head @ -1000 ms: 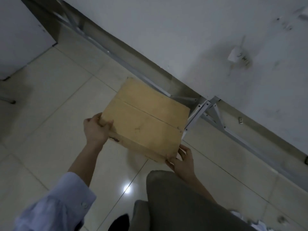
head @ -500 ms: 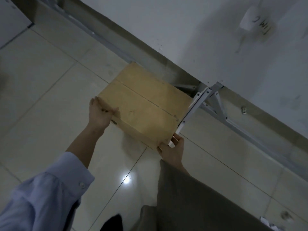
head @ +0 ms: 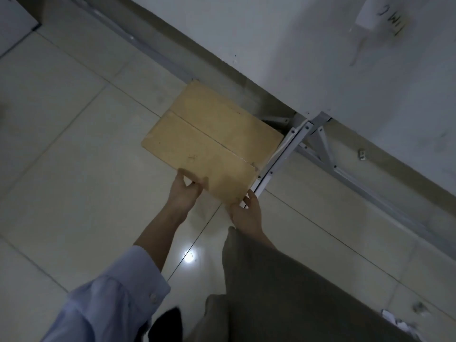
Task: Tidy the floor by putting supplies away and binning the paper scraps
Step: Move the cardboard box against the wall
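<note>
A closed brown cardboard box (head: 209,141) with a taped seam lies on the tiled floor, its far end under the white table edge beside a metal table leg (head: 276,161). My left hand (head: 186,191) rests on the box's near edge, thumb on top. My right hand (head: 246,213) touches the box's near right corner, fingers spread against it. Crumpled white paper scraps (head: 397,322) lie on the floor at the lower right.
A white table top (head: 320,58) with a paper label (head: 372,13) fills the upper right. Its grey metal frame (head: 345,174) runs diagonally along the floor. A white cabinet (head: 12,21) stands at the upper left. My grey trouser leg (head: 283,292) fills the lower middle.
The box has slid forward, further under the table. My left hand moved from the box's left side to its near edge, and my right hand follows at the near corner.
</note>
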The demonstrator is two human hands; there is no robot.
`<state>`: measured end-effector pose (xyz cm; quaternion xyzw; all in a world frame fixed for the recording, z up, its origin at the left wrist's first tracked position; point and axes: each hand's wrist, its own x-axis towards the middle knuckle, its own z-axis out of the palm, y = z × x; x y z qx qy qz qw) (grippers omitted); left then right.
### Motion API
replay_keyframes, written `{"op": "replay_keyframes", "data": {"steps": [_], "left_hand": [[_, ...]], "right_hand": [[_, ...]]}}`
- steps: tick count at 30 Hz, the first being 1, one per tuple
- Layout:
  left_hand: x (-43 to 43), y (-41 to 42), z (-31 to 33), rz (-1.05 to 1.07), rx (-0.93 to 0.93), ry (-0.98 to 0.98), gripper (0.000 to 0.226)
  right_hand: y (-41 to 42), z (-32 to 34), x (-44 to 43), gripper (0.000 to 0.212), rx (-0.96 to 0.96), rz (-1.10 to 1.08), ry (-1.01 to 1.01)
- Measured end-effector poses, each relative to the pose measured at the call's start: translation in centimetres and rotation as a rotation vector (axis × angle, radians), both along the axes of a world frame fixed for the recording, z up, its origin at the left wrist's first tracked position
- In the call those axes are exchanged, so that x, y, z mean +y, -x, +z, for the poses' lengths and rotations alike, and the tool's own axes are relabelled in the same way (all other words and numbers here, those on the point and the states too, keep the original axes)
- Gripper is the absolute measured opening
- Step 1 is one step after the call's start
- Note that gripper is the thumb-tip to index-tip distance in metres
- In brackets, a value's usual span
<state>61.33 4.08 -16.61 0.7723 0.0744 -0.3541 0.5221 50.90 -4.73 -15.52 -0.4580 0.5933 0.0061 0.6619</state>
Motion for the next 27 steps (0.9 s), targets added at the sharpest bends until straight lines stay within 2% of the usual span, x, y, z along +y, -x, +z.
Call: {"op": "replay_keyframes", "data": {"steps": [3,4,7,11,19,23,27], "left_hand": [[0.0,1.4,0.4,-0.002,0.068,0.004,0.046],[0.2,2.1,0.6,-0.037,0.046,-0.033,0.045],[1.1,4.7,1.5,-0.131,-0.025,-0.172,0.060],[2.3,8.6,3.9,-0.159,-0.106,-0.278,0.059],[4.6,15.0,11.0,-0.194,-0.210,-0.324,0.046],[6.1,17.1,14.2,-0.223,-0.208,-0.336,0.037],[8.1,18.9,17.0,-0.283,-0.189,-0.324,0.033]], "right_hand": [[0.6,0.3,0.1,0.061,-0.021,-0.065,-0.100],[0.8,0.5,0.2,0.063,-0.009,-0.077,-0.122],[2.4,1.4,0.9,0.066,0.052,-0.086,-0.151],[5.2,3.7,1.7,0.062,0.125,-0.056,-0.115],[12.0,9.0,2.4,0.052,0.228,0.009,-0.142],[14.4,11.8,3.8,0.042,0.233,-0.010,-0.179],[16.9,14.3,5.5,0.040,0.222,0.065,-0.133]]}}
